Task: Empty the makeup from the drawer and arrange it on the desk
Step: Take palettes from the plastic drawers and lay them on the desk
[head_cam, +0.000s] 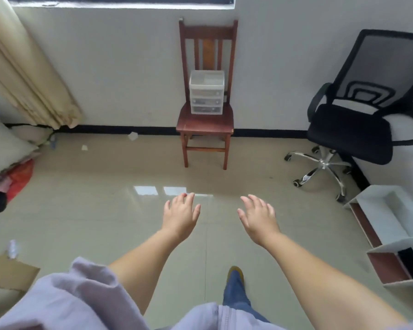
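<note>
Nothing is out yet, I judge: my left hand [180, 216] and right hand [258, 216] hang spread and empty, well short of the drawer unit [206, 92], closed, at the wooden chair's [205, 120] seat back edge.

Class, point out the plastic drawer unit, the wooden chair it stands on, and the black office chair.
plastic drawer unit [206, 98]: head view, front of the middle drawer.
wooden chair [204, 125]: head view, bare front of the seat.
black office chair [348, 132]: head view, seat cushion.
</note>
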`<move>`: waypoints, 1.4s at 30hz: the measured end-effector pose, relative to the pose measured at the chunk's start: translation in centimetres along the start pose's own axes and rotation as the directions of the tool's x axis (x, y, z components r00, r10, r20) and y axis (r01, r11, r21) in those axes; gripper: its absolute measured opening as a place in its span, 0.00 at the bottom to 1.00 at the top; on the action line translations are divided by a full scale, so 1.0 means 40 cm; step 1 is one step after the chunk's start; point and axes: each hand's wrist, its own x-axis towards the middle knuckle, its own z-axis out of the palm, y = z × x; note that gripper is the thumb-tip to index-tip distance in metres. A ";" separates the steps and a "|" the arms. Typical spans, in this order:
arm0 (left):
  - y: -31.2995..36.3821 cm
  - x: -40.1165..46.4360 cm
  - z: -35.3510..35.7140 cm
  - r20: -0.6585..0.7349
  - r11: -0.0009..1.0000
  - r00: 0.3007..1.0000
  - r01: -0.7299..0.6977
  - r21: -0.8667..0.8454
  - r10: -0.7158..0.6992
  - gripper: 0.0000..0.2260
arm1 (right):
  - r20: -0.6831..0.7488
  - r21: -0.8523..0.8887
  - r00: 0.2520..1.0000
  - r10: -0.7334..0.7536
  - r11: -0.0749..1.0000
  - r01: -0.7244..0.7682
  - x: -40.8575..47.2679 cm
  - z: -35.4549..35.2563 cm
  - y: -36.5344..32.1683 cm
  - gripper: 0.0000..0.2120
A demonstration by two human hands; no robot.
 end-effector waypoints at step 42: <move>-0.218 2.387 -0.188 0.068 0.982 0.981 -0.185 0.042 0.182 0.17 | 0.510 0.769 0.772 0.379 0.202 -0.607 2.344 -0.136 -0.163 0.18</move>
